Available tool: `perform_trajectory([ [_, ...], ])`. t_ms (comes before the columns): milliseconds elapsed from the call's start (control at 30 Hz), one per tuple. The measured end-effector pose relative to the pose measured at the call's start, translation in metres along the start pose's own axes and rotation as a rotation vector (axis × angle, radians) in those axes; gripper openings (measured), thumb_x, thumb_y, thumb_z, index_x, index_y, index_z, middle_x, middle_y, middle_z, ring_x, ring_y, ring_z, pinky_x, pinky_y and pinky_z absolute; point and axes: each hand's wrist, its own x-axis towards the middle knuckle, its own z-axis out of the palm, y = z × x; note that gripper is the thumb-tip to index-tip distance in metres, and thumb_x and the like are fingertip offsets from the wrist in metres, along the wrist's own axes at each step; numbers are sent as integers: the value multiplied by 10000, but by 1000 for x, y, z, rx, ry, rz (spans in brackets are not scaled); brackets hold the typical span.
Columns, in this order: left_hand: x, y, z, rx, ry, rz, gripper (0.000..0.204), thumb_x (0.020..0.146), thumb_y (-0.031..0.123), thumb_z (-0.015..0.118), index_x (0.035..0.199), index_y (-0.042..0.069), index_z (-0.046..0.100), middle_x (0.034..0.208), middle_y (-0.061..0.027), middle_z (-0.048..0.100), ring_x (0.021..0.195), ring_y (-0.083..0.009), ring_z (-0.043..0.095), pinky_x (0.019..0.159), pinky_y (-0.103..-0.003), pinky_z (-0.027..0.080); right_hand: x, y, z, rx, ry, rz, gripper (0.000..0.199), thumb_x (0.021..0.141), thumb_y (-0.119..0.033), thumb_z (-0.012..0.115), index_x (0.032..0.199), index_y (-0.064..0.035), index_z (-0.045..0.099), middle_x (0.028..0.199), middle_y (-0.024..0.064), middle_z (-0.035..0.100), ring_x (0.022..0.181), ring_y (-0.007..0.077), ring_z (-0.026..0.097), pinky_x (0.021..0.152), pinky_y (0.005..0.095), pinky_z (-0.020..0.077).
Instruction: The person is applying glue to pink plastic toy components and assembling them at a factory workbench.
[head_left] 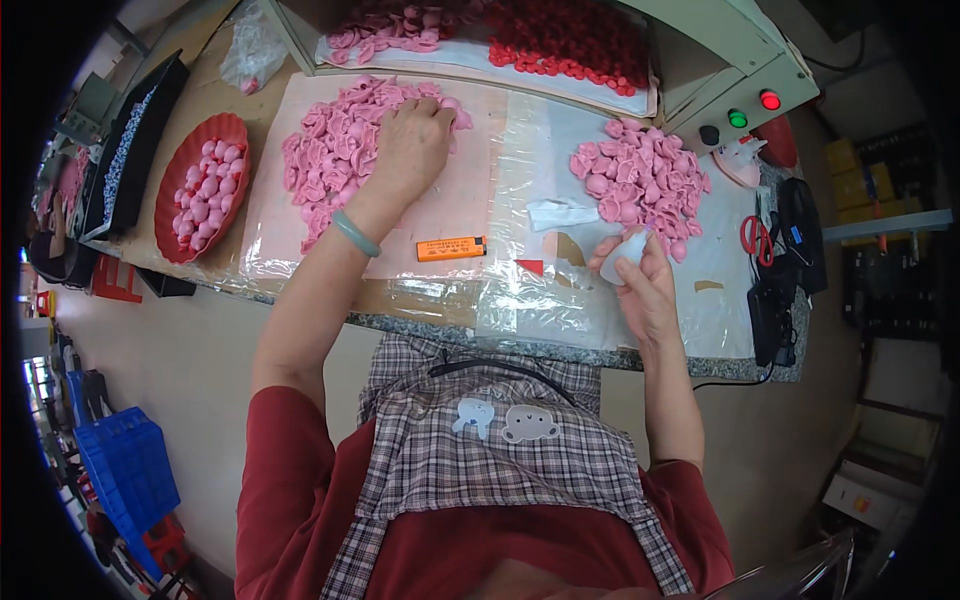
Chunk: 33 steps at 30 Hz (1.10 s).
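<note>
My left hand (412,145) reaches over the right edge of a heap of pink flower-shaped pieces (335,150). Its fingers curl down among them, so the fingertips and whatever they hold are hidden. A green bangle (357,234) rings that wrist. In my right hand (648,282) is a small whitish squeeze bottle (625,257), gripped between thumb and fingers with its tip pointing up. Just beyond the bottle lies a second pile of pink flower pieces (640,175), with round balls showing in many of them.
An orange lighter (450,248) lies between my arms. A red bowl (241,135) of pink balls stands left, beside a black tray (100,180). At the back, a lit box-like machine (690,60) holds pink and red pieces. Red-handled scissors (757,240) lie right.
</note>
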Motion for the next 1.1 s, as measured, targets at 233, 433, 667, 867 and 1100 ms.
perform_trajectory([
  [233,-2,-10,0,-193,47,19,235,756,100,684,979,33,651,898,-145,626,873,-338,601,749,-436,493,32,2,32,-358,-100,40,261,889,-28,599,1134,-32,507,1227,176,594,1046,204,617,905,321,485],
  [433,-6,-7,-31,-421,127,-39,307,789,62,655,1095,56,641,979,-146,623,913,-319,596,795,-419,487,74,35,63,-371,-194,-134,261,831,100,616,1070,1,584,1094,104,620,1023,166,612,877,278,503],
  [667,-43,5,-59,-1168,194,-366,255,902,65,603,1154,32,621,1074,-85,624,975,-171,608,802,-278,498,101,45,109,-816,-333,-183,307,778,18,688,1074,-18,616,1021,55,646,937,118,616,792,276,512],
  [867,-89,3,-80,-1540,11,-694,240,942,76,558,1158,-15,611,1137,-96,617,999,-197,640,828,-275,517,103,43,106,-752,-375,-223,358,812,-51,690,1161,-57,608,1086,66,653,1002,165,621,870,325,498],
  [1100,-117,6,-93,-1803,-2,-812,359,928,71,552,1264,-56,544,1237,-181,592,1011,-285,658,861,-322,546,187,-14,25,-1157,-49,-371,372,839,-81,676,1202,-59,602,1158,88,636,1060,188,612,887,324,494],
])
